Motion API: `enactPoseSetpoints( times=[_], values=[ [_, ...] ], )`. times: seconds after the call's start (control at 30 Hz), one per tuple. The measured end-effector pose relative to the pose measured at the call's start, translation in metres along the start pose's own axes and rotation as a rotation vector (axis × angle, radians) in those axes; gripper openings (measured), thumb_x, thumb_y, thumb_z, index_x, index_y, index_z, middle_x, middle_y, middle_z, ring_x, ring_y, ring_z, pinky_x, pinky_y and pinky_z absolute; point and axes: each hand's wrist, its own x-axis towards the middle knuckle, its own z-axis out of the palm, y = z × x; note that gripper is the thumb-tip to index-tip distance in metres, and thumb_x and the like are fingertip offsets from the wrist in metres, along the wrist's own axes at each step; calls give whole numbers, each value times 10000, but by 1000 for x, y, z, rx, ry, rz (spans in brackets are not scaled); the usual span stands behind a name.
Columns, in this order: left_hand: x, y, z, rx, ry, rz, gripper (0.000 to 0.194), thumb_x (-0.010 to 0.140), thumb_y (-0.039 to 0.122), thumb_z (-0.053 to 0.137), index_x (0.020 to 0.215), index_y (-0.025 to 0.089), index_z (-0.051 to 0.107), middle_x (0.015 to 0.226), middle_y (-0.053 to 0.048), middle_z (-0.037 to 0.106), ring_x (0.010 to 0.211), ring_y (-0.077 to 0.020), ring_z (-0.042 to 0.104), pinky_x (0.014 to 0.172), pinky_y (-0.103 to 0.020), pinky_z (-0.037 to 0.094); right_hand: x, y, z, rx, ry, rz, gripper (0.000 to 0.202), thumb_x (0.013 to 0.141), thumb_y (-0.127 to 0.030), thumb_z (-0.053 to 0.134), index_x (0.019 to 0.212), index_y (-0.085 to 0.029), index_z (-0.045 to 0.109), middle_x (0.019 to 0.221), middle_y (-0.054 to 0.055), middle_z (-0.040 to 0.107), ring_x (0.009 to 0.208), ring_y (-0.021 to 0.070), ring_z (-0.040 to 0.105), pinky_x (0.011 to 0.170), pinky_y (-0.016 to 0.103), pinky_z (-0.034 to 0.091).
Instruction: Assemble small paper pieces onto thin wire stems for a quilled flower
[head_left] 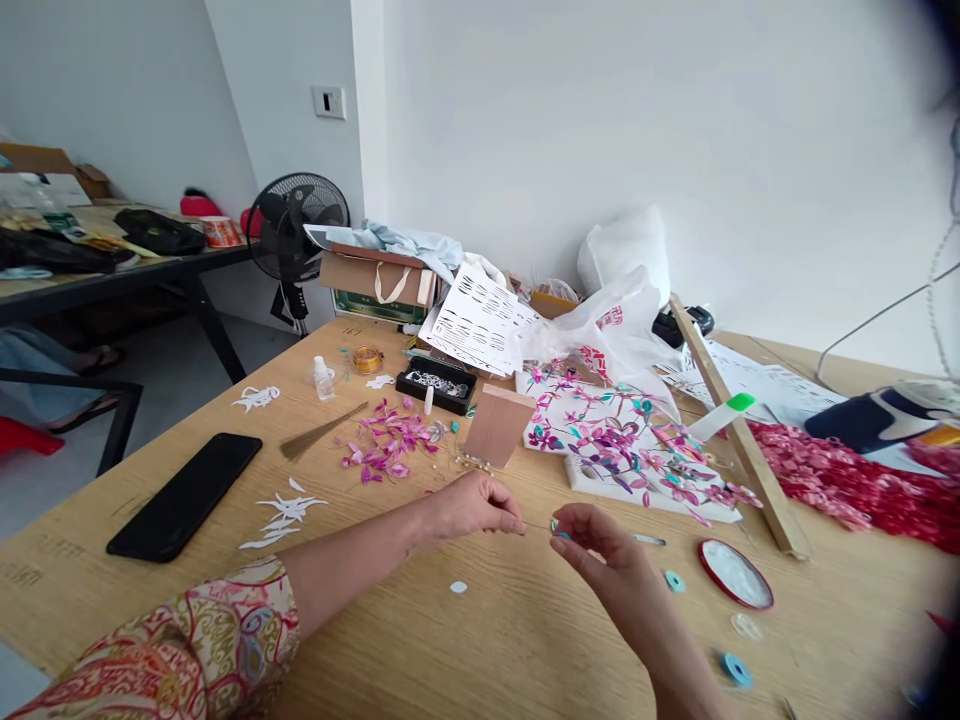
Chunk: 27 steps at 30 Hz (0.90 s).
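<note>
Over the middle of the wooden table, my left hand (480, 505) pinches one end of a thin wire or thread. Facing it on the right, my right hand (600, 550) holds a small blue-green piece (556, 528) between thumb and fingertips, at the other end of the thin line. A small white oval (458, 587) lies below my left hand. Beyond the hands stands an upright wooden block (498, 428), with pink petals (386, 440) scattered to its left. Pink, purple and teal flower sprigs (622, 430) rest on white foam behind my right hand.
At the left lie a black phone (184, 497), white cutouts (285, 515) and a bundle of thin wires (322, 432). To the right are a red-rimmed dish (735, 573), blue tape rolls (736, 669), a wooden bar (731, 430) and red-pink strands (840, 480). A person's legs show far left.
</note>
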Motion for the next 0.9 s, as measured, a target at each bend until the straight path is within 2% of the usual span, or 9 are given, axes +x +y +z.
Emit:
enactPoseSetpoints(
  times=[0.13,0.27,0.37,0.5,0.63,0.77,0.83,0.9],
  values=[
    [-1,-2,2,-108,6,1,207,569,302,666,581,107,597,494,42,462,484,-52,370,480,-188,286,-1,6,4,366,31,84,237,591,-326,690,769,-202,596,670,-21,550,627,127,489,564,235,381],
    [-3,-1,4,-33,47,89,195,599,300,658,582,110,619,511,35,465,516,-59,390,504,-192,289,-5,-1,15,616,113,140,270,563,-294,721,786,-203,599,662,-25,542,624,115,470,569,219,370],
    [-3,-2,6,67,90,179,182,622,292,652,583,116,632,547,24,483,557,-68,417,541,-192,310,-8,-6,22,703,161,134,249,551,-280,732,752,-205,605,635,-28,533,610,109,455,567,215,364],
    [-4,-7,9,110,94,157,195,635,316,644,607,124,642,572,19,500,571,-73,425,549,-189,324,-9,-2,26,676,180,93,196,570,-292,717,703,-200,605,606,-23,523,592,115,444,544,221,359],
    [-3,-11,9,162,81,143,188,642,308,637,610,122,644,579,20,506,578,-75,434,556,-185,329,-8,1,21,518,163,36,191,608,-326,678,721,-200,588,643,-11,533,603,129,468,546,238,369],
    [1,-13,12,215,42,113,149,639,265,632,616,118,650,570,25,512,597,-83,449,568,-182,331,-7,-5,9,-47,192,-214,117,643,-283,638,744,-236,603,887,38,589,859,220,503,728,334,370],
    [4,-13,15,220,15,89,151,637,263,625,627,115,655,556,28,505,582,-82,439,550,-183,321,-7,-9,4,-297,124,-293,57,686,-249,599,741,-249,614,855,40,616,853,228,511,746,358,351],
    [8,-13,18,220,-4,75,156,631,267,623,634,115,658,544,32,497,566,-81,424,534,-183,312,-7,-10,1,-410,27,-301,59,733,-237,554,711,-249,608,728,26,631,728,203,532,694,346,359]
  ],
)
